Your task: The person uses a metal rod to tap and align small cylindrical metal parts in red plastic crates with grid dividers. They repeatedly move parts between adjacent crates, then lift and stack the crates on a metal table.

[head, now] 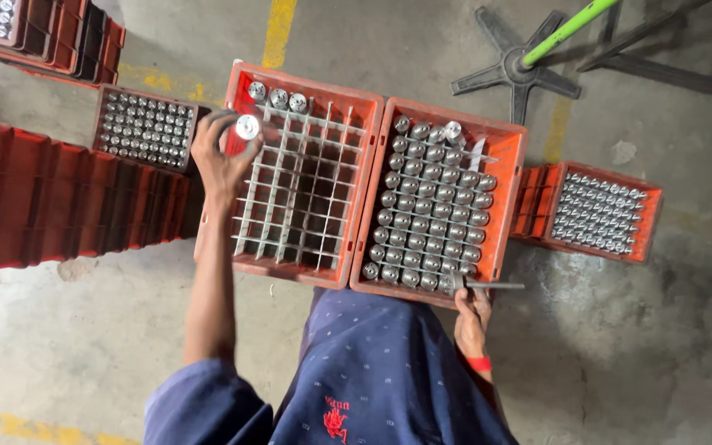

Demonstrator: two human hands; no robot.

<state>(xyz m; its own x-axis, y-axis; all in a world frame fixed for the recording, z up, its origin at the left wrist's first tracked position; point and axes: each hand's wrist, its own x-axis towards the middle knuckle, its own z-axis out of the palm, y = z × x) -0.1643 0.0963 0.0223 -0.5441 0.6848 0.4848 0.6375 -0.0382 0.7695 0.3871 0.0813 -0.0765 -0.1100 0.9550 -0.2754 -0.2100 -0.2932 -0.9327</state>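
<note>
Here, left hand (222, 156) grips metal part (247, 127).

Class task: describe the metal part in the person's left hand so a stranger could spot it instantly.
Find the two orange crates side by side; take the nearly empty left crate. At its far-left corner, the left hand holds a shiny round metal part, the only one lifted above the grid, not seated in a cell.

A factory floor: orange crates (455, 198) with grid dividers, packed with machined metal parts (430, 206), stood on stained concrete (84, 346) marked with yellow lines (278, 29). More full crates and stacked empties (59, 194) lay beyond the worker's fingers (212, 136), beside a steel stand base (512, 66).
</note>
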